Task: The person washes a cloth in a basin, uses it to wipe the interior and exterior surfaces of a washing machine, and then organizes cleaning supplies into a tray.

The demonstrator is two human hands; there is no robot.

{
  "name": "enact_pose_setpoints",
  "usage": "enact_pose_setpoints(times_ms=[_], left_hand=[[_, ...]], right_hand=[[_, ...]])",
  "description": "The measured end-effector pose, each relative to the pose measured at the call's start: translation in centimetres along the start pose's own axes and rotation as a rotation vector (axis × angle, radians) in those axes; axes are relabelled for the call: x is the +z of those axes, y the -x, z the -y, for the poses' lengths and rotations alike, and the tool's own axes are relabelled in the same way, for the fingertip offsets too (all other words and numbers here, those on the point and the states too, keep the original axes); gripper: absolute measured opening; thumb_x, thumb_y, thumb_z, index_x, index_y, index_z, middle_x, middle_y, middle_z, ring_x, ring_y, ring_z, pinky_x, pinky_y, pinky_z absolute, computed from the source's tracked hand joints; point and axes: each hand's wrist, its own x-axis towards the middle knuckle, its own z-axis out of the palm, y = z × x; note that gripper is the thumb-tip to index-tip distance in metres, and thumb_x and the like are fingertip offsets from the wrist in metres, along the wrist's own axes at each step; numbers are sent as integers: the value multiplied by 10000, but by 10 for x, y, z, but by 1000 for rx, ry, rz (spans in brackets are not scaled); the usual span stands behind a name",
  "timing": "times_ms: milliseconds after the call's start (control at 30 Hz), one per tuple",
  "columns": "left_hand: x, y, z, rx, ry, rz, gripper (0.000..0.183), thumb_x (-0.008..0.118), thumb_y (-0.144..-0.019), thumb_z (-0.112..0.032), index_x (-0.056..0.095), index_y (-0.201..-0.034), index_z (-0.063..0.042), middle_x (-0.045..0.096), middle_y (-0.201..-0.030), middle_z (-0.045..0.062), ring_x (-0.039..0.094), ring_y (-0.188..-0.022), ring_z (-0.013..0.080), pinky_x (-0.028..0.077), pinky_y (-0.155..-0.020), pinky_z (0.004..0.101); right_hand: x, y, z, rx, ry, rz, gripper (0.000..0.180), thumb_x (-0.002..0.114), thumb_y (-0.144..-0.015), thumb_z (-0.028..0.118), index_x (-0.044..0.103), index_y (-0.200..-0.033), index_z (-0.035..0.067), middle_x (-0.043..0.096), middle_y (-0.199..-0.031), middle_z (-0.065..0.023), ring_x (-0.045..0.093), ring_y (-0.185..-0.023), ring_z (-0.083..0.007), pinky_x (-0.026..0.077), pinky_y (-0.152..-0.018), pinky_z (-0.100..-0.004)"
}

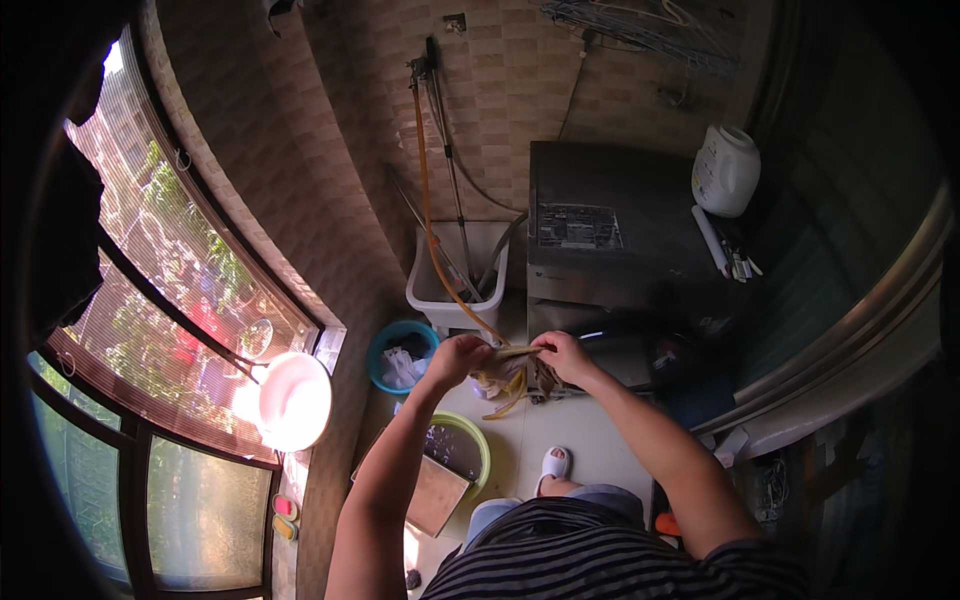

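Between my two hands a crumpled yellowish-brown cloth point(517, 361) is stretched, its lower folds hanging loose. My left hand point(460, 358) pinches its left end, and my right hand point(561, 357) grips the right end. Behind the left forearm stands a green basin point(484, 442) of dark, bubbly water, with a wooden board point(437, 491) leaning at its near side. A blue basin point(373, 367) holding white and dark cloths sits on the floor, left of my left hand.
Ahead, a white mop sink point(455, 307) holds poles, and an orange hose point(421, 165) runs out over its rim. A dark front-loading washing machine point(600, 277) stands at right, bearing a white jug point(726, 171). On the window side are a white basin point(296, 401) and soap dishes point(285, 517).
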Motion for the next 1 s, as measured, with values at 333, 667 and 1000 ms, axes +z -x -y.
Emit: enact_pose_setpoints(times_ms=[333, 667, 1000], left_hand=[[51, -50, -34, 166, 21, 134, 272, 570, -829, -259, 538, -942, -13, 574, -798, 70, 533, -725, 145, 434, -666, 279], [93, -85, -91, 305, -707, 186, 275, 563, -792, -207, 543, -1012, -41, 603, -855, 162, 592, -849, 320, 457, -721, 378], [103, -107, -117, 231, -434, 72, 197, 513, -843, -147, 574, -961, -2, 597, -812, 127, 565, -761, 186, 438, -697, 297]], right_hand=[[-79, 23, 0, 112, -59, -33, 172, 546, -832, 139, 603, -939, 16, 615, -740, -108, 543, -686, -97, 443, -642, -258], [-166, 16, -6, 146, -77, 63, 119, 539, -806, 52, 549, -907, -9, 582, -796, -58, 535, -734, -96, 436, -662, -240], [-204, -19, -24, 44, 7, -2, 170, 600, -789, 137, 567, -874, -7, 597, -733, -85, 538, -674, -122, 445, -619, -279]])
